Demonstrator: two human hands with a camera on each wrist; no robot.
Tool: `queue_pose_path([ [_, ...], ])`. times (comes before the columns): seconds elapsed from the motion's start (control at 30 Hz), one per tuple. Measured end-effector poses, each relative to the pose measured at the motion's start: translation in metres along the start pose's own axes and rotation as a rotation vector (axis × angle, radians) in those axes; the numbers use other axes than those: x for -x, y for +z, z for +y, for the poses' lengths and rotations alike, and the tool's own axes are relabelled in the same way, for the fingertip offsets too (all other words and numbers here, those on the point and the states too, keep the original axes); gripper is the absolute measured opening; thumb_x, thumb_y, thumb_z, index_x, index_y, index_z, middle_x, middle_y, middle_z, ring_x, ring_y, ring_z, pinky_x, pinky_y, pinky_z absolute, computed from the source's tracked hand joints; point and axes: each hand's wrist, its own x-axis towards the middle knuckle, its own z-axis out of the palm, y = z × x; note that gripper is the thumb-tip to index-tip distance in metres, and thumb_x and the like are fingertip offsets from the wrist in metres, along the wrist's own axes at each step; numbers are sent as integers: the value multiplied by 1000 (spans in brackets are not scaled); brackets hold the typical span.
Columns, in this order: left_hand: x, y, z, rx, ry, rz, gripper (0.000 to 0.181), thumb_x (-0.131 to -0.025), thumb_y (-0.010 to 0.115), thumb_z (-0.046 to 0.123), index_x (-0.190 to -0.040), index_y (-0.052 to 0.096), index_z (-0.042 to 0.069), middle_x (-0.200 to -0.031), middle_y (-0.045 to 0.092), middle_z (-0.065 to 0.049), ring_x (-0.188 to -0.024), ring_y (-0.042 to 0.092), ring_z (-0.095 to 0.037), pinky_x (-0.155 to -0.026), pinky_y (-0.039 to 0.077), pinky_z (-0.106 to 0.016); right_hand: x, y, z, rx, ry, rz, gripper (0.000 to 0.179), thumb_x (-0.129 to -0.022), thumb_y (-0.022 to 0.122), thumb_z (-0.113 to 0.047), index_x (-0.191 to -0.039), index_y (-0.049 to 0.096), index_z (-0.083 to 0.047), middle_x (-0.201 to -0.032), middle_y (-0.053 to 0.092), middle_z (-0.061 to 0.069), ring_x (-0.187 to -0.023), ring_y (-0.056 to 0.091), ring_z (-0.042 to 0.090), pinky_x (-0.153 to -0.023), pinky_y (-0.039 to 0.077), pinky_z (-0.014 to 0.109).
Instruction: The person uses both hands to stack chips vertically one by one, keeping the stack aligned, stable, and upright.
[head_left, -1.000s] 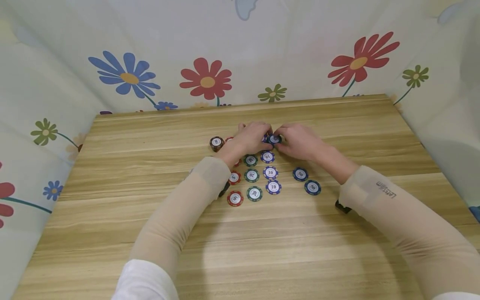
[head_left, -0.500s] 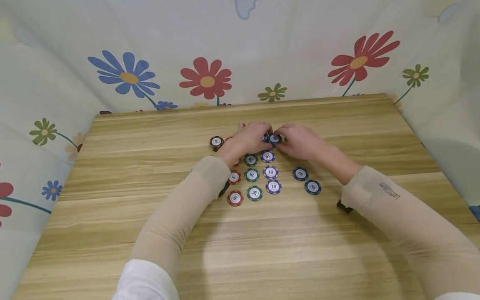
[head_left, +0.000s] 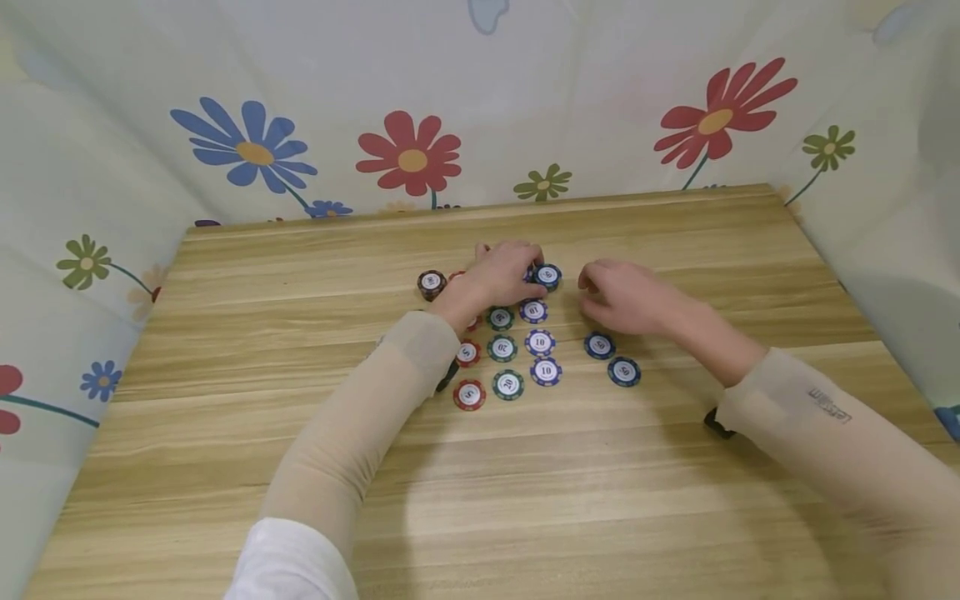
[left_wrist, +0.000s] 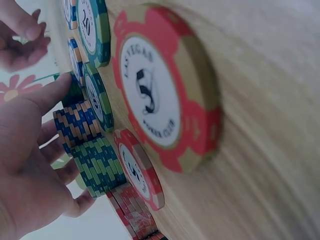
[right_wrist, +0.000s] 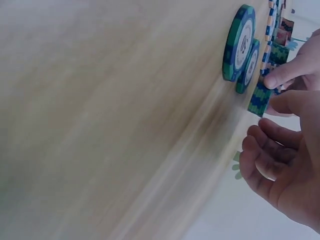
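At the far end of the chips, a stack of blue-and-green 50 poker chips (head_left: 547, 276) stands on the wooden table. My left hand (head_left: 504, 275) reaches over the row of stacks and holds the 50 stack's side between thumb and fingers. In the left wrist view, its fingers pass behind a blue-and-tan stack (left_wrist: 77, 124) and a green stack (left_wrist: 98, 166). Just right of the 50 stack, my right hand (head_left: 628, 297) is apart from it, fingers loosely curled around nothing. Two loose 50 chips (head_left: 600, 345) (head_left: 625, 372) lie flat below that hand.
Columns of flat chips lie nearer me: red 5s (head_left: 469, 395), green 20s (head_left: 508, 385) and blue 10s (head_left: 546, 371). A dark stack (head_left: 431, 284) ends the row at left, with a red stack partly hidden beside it. A flower-patterned curtain (head_left: 412, 158) hangs behind the table.
My right hand has let go of the 50 stack and drawn back to the right. The left hand has stayed at the stacks.
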Motion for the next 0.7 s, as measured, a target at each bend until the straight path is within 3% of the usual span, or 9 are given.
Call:
queue_pose_path([
  [0.17,0,0,0,-8,10,5,44,-98,70,43,-132,61,18,-133,60,0,-121,52,-20,-100,28,-50,14,-2,2,-1,-19,-36,14,-99,65,-17,-96,66,-3,-82,63,4,-69,56,18,-65,50,39],
  [0.33,1,-1,0,-10,19,14,43,-98,69,43,-131,61,17,-132,61,-1,-121,53,-21,-100,29,-51,26,-3,5,-4,-13,-52,14,-98,67,-18,-91,66,-6,-74,60,0,-62,53,15,-59,46,35],
  [0.47,2,-1,-1,-10,18,15,42,-98,69,43,-131,61,17,-132,61,0,-121,53,-21,-100,28,-52,35,-4,3,-14,-17,-55,16,-98,69,-20,-92,68,-5,-72,58,-2,-60,51,13,-57,44,34],
  [0.7,1,0,-1,-13,28,14,42,-99,69,43,-132,61,17,-132,61,-1,-121,53,-22,-100,29,-52,50,-10,-5,-1,49,-114,33,-92,77,-36,-94,66,-6,-68,49,0,-58,46,15,-54,36,33],
])
